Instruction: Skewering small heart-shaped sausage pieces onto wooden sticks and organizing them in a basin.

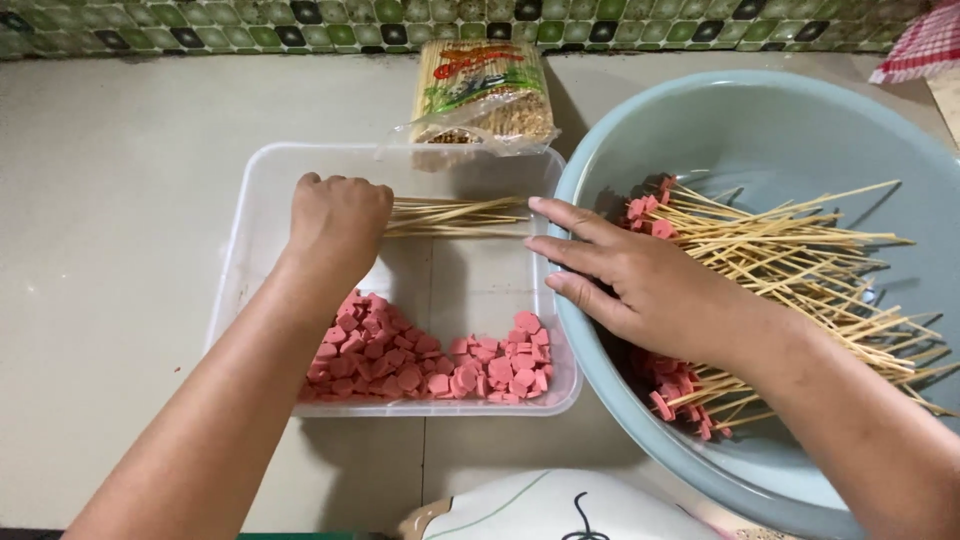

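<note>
The left hand (338,222) is closed over one end of a loose bundle of skewers (470,214) lying in the tub (262,190); their long axis runs across, from this fist toward the right hand (640,280). The right hand, flat, open and empty, rests on the basin (760,130) rim, fingertips just beside the bundle's free end.

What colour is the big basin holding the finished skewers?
Pale blue basin, seen best in the head view.
</note>
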